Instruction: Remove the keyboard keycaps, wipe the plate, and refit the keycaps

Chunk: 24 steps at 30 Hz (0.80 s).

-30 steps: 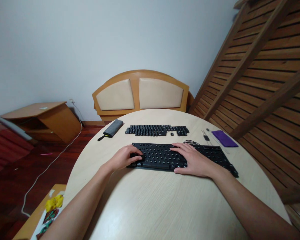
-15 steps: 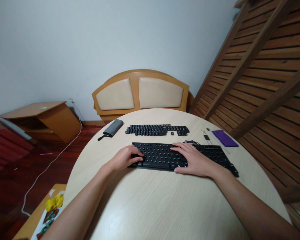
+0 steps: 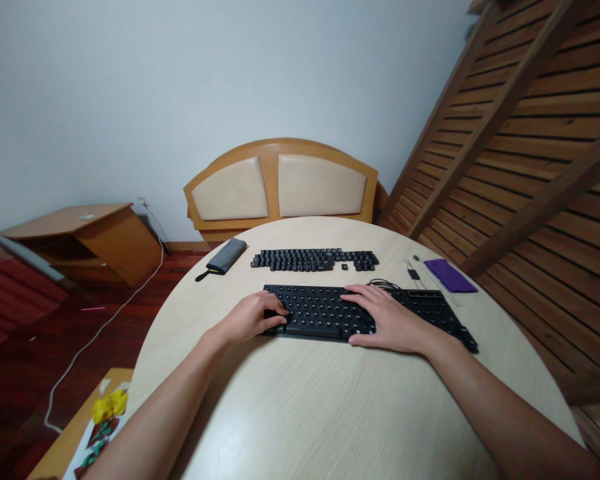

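A black keyboard point(image 3: 313, 310) with its keycaps off lies across the table, small switch stems showing in rows and a long space bar still along its front. At its left end, my left hand point(image 3: 255, 315) has thumb and index finger closed in a pinch over the lower keys; whatever is between the tips is hidden. My right hand point(image 3: 385, 320) rests with fingers spread on the keyboard's middle right part, covering some of it. Behind the keyboard, loose black keycaps point(image 3: 295, 260) are laid out in keyboard order, with one single keycap point(image 3: 345, 267) apart.
On the round table point(image 3: 300, 400), a grey pouch point(image 3: 229, 255) lies at left. A purple cloth point(image 3: 451, 276) and small thin tools point(image 3: 413, 270) are at right. A coiled cable point(image 3: 383, 284) sits behind the keyboard. A low stand with yellow items point(image 3: 110, 405) is at lower left.
Both hands stay in the same places on the keyboard. The left fingertips shift only very slightly.
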{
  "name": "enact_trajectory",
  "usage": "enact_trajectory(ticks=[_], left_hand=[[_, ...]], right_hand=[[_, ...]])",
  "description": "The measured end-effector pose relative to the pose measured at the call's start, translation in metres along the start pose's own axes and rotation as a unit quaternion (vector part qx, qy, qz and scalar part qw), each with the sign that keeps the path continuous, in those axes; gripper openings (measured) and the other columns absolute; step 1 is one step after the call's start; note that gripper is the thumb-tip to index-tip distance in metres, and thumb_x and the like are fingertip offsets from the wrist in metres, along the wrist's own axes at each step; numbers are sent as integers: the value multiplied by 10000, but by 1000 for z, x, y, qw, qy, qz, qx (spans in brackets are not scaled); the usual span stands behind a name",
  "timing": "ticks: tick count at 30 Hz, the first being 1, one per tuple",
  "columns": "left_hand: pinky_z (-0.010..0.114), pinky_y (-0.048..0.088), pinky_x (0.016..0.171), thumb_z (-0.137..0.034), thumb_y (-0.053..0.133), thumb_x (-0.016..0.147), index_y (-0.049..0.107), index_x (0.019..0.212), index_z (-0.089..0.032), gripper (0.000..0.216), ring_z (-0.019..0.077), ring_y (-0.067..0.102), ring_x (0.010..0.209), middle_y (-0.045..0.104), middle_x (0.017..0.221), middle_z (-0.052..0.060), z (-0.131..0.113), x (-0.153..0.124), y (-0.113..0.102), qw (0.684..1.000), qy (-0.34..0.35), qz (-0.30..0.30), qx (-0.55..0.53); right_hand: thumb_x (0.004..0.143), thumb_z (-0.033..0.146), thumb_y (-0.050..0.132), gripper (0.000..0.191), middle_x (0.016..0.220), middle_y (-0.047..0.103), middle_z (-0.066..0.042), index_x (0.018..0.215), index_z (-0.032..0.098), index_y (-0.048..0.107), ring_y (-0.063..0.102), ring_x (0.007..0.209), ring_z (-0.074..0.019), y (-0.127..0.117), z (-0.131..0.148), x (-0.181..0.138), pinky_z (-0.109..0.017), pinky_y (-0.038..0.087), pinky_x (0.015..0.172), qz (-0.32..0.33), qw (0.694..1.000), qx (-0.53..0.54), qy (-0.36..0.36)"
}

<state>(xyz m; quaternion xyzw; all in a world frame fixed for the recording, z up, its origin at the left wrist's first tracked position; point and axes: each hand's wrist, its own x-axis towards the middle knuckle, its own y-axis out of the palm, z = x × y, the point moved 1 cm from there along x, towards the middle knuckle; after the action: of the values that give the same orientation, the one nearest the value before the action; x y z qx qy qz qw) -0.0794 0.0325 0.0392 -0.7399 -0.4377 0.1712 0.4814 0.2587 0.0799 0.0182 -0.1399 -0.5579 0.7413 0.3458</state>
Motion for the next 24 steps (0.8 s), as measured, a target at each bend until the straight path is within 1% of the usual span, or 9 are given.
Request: enact_trajectory(ticks=[8,16,20,24], left_hand=[[345,522,879,-319,589,973,761,1031,-225,204,196,656,944,740,1035,55,-2,0,2,1000,5,5,16],[347,516,878,-338,578,984,757,1018,-225,214,196,656,942,742,1029,55,-3,0,2,1000,4,5,17],[336,508,871,-351,588,979,753,1006,-220,213,200,656,941,746,1008,51,-3,1,2,1000,-9,8,26],[336,500,873,-363,635,943,749,1004,-230,186,211,659,940,754,1001,41,-3,1,3,998,-43,-1,41]], right_hand=[[738,679,702,807,1517,451,-109,1413,269,535,415,1376,-375,1,-1,-1,-585,275,1178,-3,1000,6,-3],[735,690,699,812,1528,440,-95,1417,284,530,403,1385,-374,2,-2,-1,-582,256,1188,-1,1000,7,0],[741,690,693,811,1528,440,-99,1421,276,531,403,1382,-379,1,0,-1,-583,270,1180,1,1000,6,4],[742,691,691,814,1535,432,-98,1424,277,528,398,1385,-377,1,-1,-1,-582,271,1181,-2,1000,3,3]])
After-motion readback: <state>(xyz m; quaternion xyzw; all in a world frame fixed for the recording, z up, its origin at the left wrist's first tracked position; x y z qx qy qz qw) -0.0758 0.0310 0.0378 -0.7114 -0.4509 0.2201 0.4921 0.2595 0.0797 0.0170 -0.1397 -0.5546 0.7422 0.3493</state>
